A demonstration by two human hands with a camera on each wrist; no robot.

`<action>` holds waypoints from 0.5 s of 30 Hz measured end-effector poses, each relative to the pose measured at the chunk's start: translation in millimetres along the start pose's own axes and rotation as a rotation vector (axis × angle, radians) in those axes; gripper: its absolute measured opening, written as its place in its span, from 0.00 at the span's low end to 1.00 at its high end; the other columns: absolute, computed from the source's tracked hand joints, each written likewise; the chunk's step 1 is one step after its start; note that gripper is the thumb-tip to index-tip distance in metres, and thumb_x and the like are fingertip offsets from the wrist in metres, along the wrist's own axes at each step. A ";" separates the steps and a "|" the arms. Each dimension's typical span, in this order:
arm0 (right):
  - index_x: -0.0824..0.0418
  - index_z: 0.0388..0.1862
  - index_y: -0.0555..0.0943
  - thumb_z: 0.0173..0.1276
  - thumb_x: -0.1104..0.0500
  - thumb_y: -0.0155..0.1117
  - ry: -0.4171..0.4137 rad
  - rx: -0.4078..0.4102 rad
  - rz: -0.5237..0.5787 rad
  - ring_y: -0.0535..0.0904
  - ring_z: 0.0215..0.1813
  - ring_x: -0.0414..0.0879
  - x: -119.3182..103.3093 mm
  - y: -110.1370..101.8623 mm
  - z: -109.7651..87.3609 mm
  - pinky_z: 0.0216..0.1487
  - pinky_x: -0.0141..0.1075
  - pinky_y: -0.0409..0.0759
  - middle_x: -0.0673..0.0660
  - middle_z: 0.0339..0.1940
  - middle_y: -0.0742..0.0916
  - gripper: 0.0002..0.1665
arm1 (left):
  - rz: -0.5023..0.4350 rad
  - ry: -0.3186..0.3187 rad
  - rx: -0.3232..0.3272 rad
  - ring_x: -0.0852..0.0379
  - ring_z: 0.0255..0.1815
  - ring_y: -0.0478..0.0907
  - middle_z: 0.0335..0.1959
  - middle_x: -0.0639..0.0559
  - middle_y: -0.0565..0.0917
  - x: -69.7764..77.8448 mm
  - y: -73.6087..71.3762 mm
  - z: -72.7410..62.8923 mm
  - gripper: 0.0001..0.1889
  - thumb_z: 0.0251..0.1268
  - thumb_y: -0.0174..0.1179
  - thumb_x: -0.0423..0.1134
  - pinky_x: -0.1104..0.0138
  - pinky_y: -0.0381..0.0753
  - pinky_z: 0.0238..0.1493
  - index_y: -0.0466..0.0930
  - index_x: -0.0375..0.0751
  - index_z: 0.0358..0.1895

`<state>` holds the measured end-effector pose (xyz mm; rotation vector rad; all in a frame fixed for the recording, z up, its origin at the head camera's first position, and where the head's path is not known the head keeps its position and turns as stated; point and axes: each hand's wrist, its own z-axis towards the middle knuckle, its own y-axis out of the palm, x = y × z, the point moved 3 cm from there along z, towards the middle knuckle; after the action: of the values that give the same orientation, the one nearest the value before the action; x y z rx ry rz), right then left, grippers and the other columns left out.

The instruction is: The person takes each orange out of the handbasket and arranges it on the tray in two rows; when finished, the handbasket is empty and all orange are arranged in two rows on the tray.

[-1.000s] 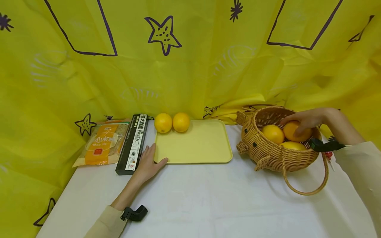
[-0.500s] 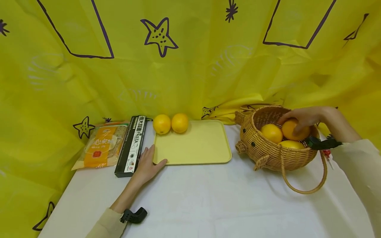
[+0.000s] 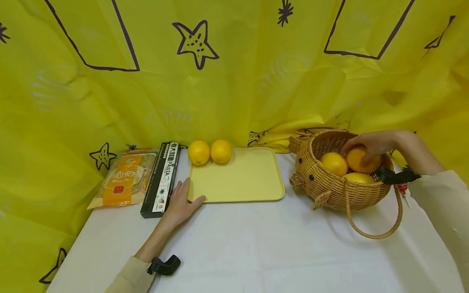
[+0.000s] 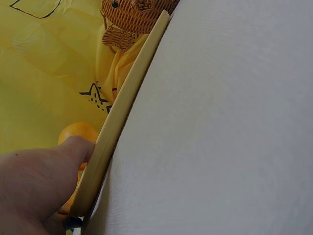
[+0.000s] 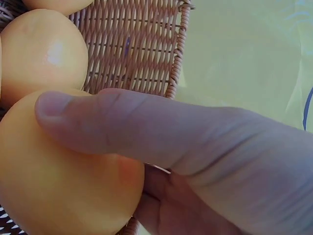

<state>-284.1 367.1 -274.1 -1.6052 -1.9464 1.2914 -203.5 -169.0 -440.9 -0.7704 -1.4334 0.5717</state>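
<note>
In the head view my right hand (image 3: 373,148) reaches into the pig-faced wicker basket (image 3: 329,191) and grips an orange (image 3: 357,158). The right wrist view shows the thumb (image 5: 98,117) across the top of this orange (image 5: 63,181), with fingers around its far side. Another orange (image 3: 334,164) and a yellower fruit (image 3: 359,178) lie beside it in the basket. My left hand (image 3: 179,207) rests at the near left corner of the pale yellow tray (image 3: 238,179), its thumb along the front rim. Two oranges (image 3: 199,152) (image 3: 221,151) sit side by side at the tray's back left.
Left of the tray lie a black and white pasta box (image 3: 161,179) and an orange-labelled food bag (image 3: 124,179). The basket's handle (image 3: 381,236) droops onto the white table (image 3: 256,244). A yellow patterned cloth (image 3: 234,81) hangs behind everything.
The head view has shifted slightly. Both hands keep their places, the right on the orange inside the basket and the left at the tray's corner.
</note>
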 end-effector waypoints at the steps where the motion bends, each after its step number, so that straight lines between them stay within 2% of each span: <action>1: 0.66 0.68 0.67 0.59 0.63 0.67 0.003 -0.009 -0.001 0.73 0.53 0.54 0.0 -0.2 0.1 0.48 0.41 0.75 0.69 0.59 0.76 0.37 | 0.000 0.002 0.002 0.34 0.80 0.36 0.78 0.33 0.47 0.0 0.0 0.3 0.48 0.67 0.57 0.53 0.40 0.36 0.77 0.41 0.30 0.77; 6: 0.68 0.71 0.62 0.63 0.61 0.65 0.041 -0.059 0.019 0.71 0.56 0.59 1.1 1.3 -0.6 0.50 0.45 0.73 0.74 0.62 0.72 0.40 | 0.005 0.007 0.002 0.33 0.80 0.36 0.78 0.32 0.47 0.1 -0.1 1.0 0.47 0.67 0.57 0.53 0.40 0.36 0.77 0.41 0.29 0.77; 10: 0.68 0.73 0.58 0.62 0.60 0.66 0.066 -0.079 0.029 0.68 0.59 0.64 0.6 3.6 -0.5 0.53 0.49 0.73 0.79 0.65 0.65 0.44 | 0.000 0.003 0.001 0.33 0.80 0.35 0.78 0.32 0.47 0.4 -0.4 0.4 0.47 0.67 0.57 0.52 0.40 0.35 0.77 0.41 0.29 0.77; 12: 0.68 0.73 0.58 0.61 0.60 0.68 0.075 -0.072 0.021 0.67 0.60 0.66 0.2 4.4 -0.7 0.54 0.51 0.74 0.81 0.66 0.63 0.45 | 0.000 0.005 0.000 0.33 0.80 0.36 0.78 0.32 0.47 0.8 -0.5 0.2 0.47 0.67 0.57 0.52 0.40 0.36 0.77 0.41 0.29 0.77; 15: 0.69 0.71 0.62 0.59 0.61 0.69 0.067 -0.035 -0.021 0.70 0.57 0.63 -0.5 4.0 -0.2 0.51 0.49 0.75 0.78 0.64 0.68 0.43 | -0.002 0.008 0.002 0.33 0.80 0.36 0.78 0.32 0.48 1.6 -0.4 0.2 0.47 0.67 0.58 0.52 0.39 0.36 0.77 0.41 0.28 0.76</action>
<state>-281.3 366.6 -277.0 -1.6183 -1.9504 1.1860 -203.7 -168.1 -439.5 -0.7685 -1.4256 0.5675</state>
